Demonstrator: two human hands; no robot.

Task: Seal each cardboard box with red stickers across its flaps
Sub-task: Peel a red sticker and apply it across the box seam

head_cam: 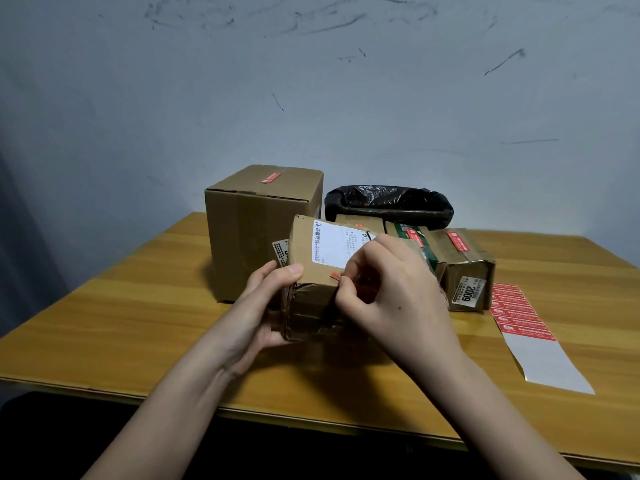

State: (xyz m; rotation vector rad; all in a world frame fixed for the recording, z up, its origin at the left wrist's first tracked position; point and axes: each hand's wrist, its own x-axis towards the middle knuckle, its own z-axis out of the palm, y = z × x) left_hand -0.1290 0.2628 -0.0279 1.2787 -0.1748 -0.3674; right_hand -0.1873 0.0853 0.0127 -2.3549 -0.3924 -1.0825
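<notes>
A small taped cardboard box with a white shipping label is held above the table's middle, tilted toward me. My left hand grips its left near corner, thumb on top. My right hand pinches a red sticker against the box's front top edge; most of the sticker is hidden under my fingers. A strip of red stickers on white backing paper lies on the table at the right.
A tall cardboard box with a red sticker on top stands behind left. Low boxes with red stickers lie behind right. A black plastic-lined bin sits at the back. The wooden table ends near me; a wall stands close behind.
</notes>
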